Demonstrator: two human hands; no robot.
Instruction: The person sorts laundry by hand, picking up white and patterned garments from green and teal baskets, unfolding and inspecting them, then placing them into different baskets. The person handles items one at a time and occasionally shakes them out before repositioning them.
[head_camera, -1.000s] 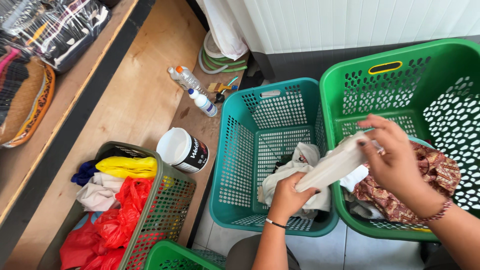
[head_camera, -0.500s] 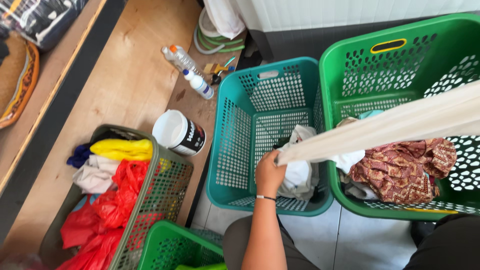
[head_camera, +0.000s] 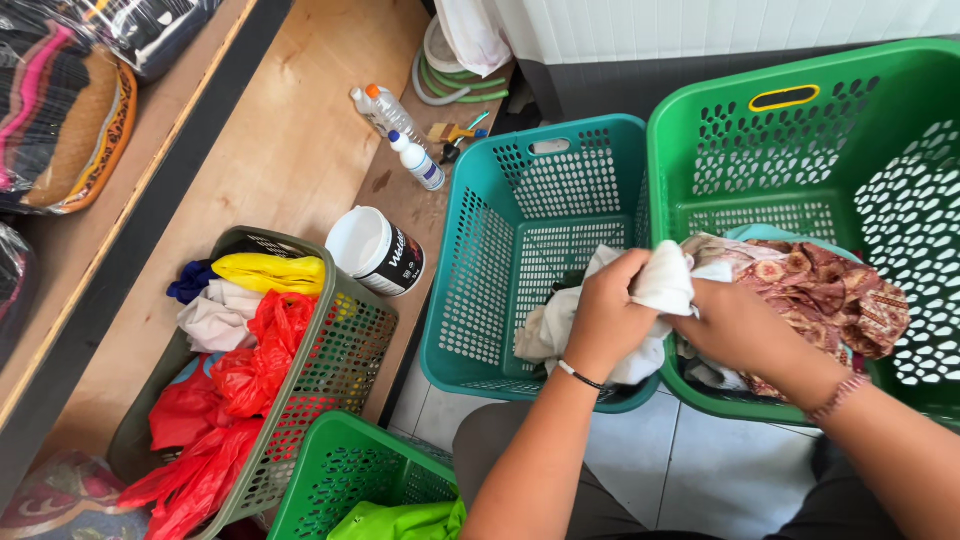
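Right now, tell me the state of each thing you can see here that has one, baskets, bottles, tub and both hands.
Left hand: gripping the white cloth.
Right hand: gripping the same cloth.
Teal basket: upright, pale cloth at the bottom.
Big green basket: upright, patterned cloth inside.
Olive basket: heaped with clothes.
White tub: on its side.
Bottles: lying down, capped.

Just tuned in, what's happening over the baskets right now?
A person grips a white cloth with both hands, left hand and right hand, bunched over the rims where the teal basket meets the green basket. More white cloth lies in the teal one; a patterned brown cloth sits in the green.
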